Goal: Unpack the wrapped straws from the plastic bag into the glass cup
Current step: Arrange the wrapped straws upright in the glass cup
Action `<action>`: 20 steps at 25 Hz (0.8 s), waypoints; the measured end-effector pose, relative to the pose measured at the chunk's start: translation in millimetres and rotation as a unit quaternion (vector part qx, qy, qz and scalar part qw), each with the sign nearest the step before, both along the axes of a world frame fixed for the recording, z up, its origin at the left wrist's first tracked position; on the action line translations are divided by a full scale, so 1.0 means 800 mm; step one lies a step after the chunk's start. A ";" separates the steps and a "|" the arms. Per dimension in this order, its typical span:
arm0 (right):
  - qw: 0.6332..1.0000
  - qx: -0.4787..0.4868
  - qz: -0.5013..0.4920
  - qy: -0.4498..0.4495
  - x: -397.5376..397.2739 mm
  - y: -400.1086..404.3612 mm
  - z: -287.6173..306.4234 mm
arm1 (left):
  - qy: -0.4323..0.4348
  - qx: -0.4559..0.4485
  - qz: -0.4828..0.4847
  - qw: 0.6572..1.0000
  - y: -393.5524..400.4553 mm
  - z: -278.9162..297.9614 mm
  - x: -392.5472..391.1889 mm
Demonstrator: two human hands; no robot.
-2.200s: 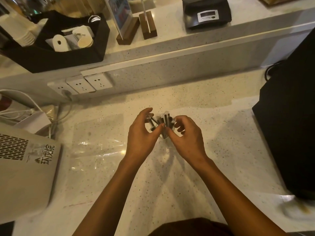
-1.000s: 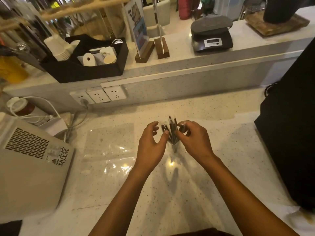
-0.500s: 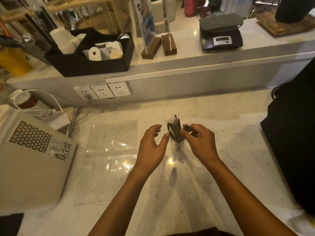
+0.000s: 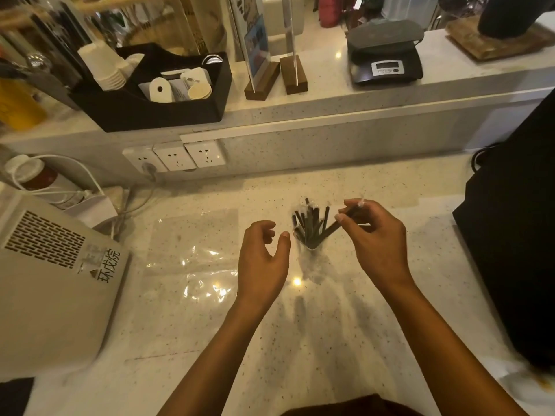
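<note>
A small glass cup [image 4: 312,250] stands on the speckled counter with several dark wrapped straws [image 4: 309,222] fanned out of its top. My right hand [image 4: 375,238] is just right of the cup and pinches one tilted wrapped straw [image 4: 333,226] whose lower end sits in the cup. My left hand [image 4: 262,259] hovers left of the cup with loosely curled fingers, holding nothing. The clear plastic bag [image 4: 195,250] lies flat on the counter to the left of my left hand.
A beige appliance [image 4: 51,280] fills the near left. Wall sockets [image 4: 180,156] with a plugged cable sit behind. A black bulk [image 4: 516,250] borders the right. On the raised ledge stand a black organizer tray [image 4: 156,109], sign holders [image 4: 270,76] and a scale [image 4: 386,60].
My right hand has drawn away to the right and now pinches one straw, tilting it outward. My left hand has moved off the cup. The view has tilted upward slightly.
</note>
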State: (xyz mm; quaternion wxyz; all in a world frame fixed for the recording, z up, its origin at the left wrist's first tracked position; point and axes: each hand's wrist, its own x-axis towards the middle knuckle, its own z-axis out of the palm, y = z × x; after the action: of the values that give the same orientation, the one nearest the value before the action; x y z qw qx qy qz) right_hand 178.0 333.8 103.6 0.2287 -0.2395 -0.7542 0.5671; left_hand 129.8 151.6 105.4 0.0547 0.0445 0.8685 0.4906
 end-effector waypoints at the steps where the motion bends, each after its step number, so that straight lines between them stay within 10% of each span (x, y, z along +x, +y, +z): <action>1: 1.000 0.008 -0.004 0.012 0.007 0.000 0.009 | 0.002 -0.009 0.007 1.000 -0.001 0.000 0.004; 6: 0.996 0.061 -0.011 0.060 0.059 -0.015 0.048 | -0.148 0.028 -0.074 0.986 0.004 0.014 0.023; 13: 0.984 0.123 0.046 0.123 0.131 -0.050 0.037 | -0.421 0.241 -0.073 0.872 0.011 0.020 0.042; 20: 0.998 -0.006 0.038 0.047 0.157 -0.053 0.022 | -0.350 0.308 0.000 0.885 -0.009 0.028 0.035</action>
State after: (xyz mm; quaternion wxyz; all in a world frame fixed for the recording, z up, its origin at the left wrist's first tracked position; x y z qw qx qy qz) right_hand 303.6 291.4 120.9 0.2410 -0.1851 -0.7477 0.5904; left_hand 157.9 144.7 127.4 0.3387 -0.1153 0.5982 0.7170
